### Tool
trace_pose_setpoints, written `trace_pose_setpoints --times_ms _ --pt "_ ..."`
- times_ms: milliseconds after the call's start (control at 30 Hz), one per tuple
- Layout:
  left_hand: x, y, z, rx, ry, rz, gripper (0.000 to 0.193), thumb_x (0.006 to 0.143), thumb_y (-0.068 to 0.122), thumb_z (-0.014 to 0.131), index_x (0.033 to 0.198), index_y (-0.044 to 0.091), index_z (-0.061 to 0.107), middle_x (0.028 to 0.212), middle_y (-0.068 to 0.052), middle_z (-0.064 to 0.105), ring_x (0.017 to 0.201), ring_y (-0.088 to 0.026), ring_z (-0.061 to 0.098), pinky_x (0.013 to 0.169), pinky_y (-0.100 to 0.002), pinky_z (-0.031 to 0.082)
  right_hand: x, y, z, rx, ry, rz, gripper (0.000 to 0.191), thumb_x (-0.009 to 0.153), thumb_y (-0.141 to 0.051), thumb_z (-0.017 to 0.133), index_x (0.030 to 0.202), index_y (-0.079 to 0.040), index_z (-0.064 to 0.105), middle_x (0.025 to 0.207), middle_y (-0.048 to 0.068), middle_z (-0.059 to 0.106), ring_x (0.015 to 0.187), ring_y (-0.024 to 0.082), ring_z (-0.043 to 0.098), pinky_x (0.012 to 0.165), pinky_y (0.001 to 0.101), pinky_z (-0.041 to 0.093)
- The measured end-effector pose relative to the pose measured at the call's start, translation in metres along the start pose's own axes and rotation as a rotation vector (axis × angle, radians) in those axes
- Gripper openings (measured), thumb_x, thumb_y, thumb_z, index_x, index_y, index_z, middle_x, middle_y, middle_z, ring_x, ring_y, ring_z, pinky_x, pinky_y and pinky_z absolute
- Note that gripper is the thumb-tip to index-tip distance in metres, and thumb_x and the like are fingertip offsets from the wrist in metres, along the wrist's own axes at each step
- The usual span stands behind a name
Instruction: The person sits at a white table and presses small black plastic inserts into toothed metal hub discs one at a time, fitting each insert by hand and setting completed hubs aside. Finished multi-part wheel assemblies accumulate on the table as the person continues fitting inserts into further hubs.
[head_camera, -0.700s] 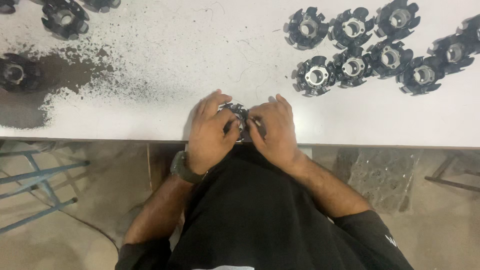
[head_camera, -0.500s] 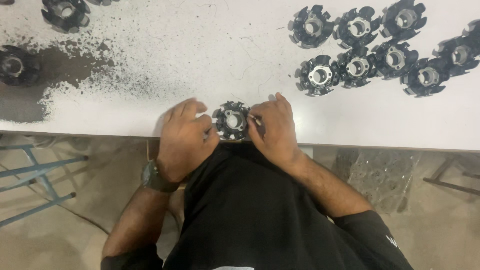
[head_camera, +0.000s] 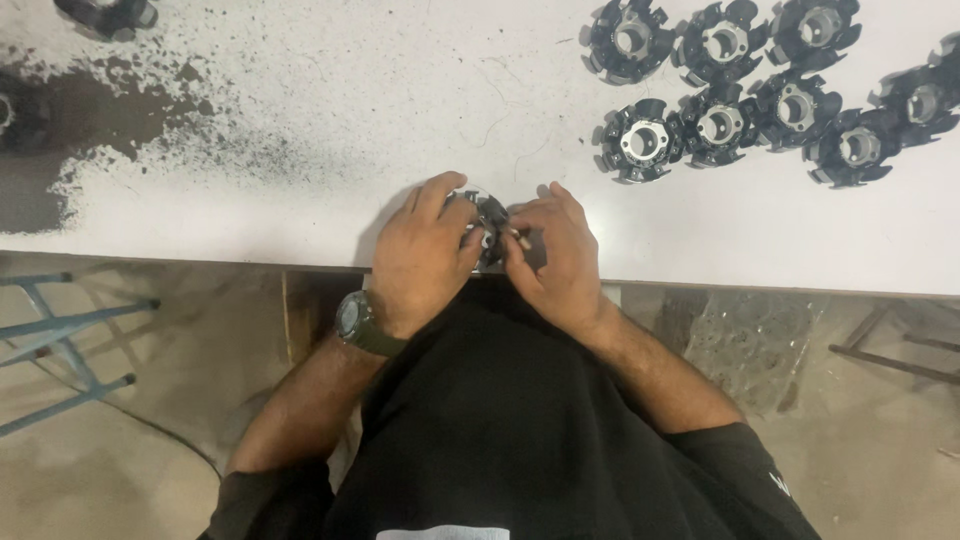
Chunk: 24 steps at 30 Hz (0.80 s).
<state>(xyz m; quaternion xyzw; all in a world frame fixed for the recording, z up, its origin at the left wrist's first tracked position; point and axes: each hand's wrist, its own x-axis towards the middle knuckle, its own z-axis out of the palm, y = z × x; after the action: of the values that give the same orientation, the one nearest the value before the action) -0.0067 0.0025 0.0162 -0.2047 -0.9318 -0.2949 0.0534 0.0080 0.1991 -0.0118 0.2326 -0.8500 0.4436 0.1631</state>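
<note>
Head view: both hands (head_camera: 490, 255) around black finned part (head_camera: 492, 215)

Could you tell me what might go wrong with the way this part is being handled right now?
The black finned part sits between the left hand and right hand close to the table edge, so it might slip off. Dark powder spread on the table could also soil it.
</note>
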Motion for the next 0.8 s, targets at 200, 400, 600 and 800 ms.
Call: trace_pose_setpoints --times_ms 200,400,600,800 --pt "-0.007 -0.007 0.007 -0.072 0.144 0.041 0.017 0.086 0.008 0.077 0.102 0.006 0.07 0.133 -0.011 0.062 0.118 -0.032 0.063 0.098 -0.045 0.053 -0.001 -0.002 0.003 -0.119 -0.014 -0.039 0.027 0.085 0.001 0.077 0.107 -0.005 0.063 0.106 0.009 0.069 0.102 0.028 0.068 0.118 0.0583 0.041" --pt "-0.009 -0.008 0.008 -0.104 0.167 0.032 0.015 0.083 0.006 0.078 0.096 0.007 0.069 0.133 -0.011 0.06 0.12 -0.033 0.058 0.101 -0.047 0.049 0.004 -0.002 -0.001 -0.14 -0.056 -0.063 0.03 0.083 -0.001 0.08 0.109 -0.005 0.066 0.103 0.01 0.067 0.1 0.029 0.066 0.115 0.0561 0.044" --pt "-0.01 -0.01 0.008 -0.141 0.161 0.029 0.016 0.086 0.005 0.078 0.098 0.006 0.069 0.135 -0.011 0.06 0.123 -0.033 0.057 0.103 -0.046 0.048 0.006 -0.003 -0.001 -0.103 -0.067 -0.063 0.031 0.082 0.002 0.08 0.109 -0.006 0.066 0.104 0.01 0.068 0.102 0.029 0.068 0.117 0.0556 0.045" --pt "-0.009 -0.011 0.012 -0.072 0.163 0.059 0.017 0.082 0.005 0.078 0.096 0.006 0.068 0.131 -0.012 0.059 0.126 -0.034 0.056 0.104 -0.048 0.047 0.008 -0.006 0.003 -0.176 -0.048 -0.054 0.03 0.081 0.002 0.079 0.106 -0.005 0.065 0.102 0.011 0.067 0.098 0.032 0.067 0.115 0.0582 0.045"
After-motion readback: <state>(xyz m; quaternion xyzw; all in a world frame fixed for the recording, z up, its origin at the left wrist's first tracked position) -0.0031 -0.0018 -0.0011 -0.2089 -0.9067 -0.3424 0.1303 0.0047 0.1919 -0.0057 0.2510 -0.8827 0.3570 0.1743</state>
